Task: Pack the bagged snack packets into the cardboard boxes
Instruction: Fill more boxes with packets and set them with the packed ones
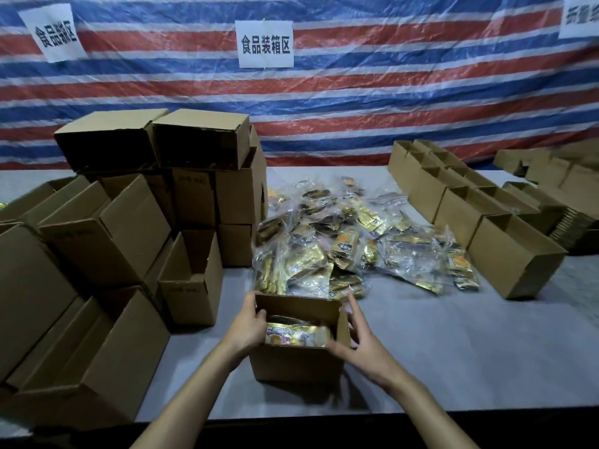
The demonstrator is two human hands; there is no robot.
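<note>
A small open cardboard box [296, 362] stands on the grey table in front of me, with a bag of gold snack packets [296, 333] lying inside it. My left hand [248, 325] grips the box's left wall, thumb over the rim. At the right side my right hand [359, 343] touches the box, fingers along its raised right flap and thumb at the front rim near the bag. Just behind the box lies a heap of clear bags of gold snack packets [350, 241].
Stacked cardboard boxes [136, 222] fill the left of the table, some open toward me. A row of open small boxes [466, 202] runs along the right, with flat cardboard [573, 228] beyond. A striped tarp with paper signs hangs behind. The table's front edge is near my forearms.
</note>
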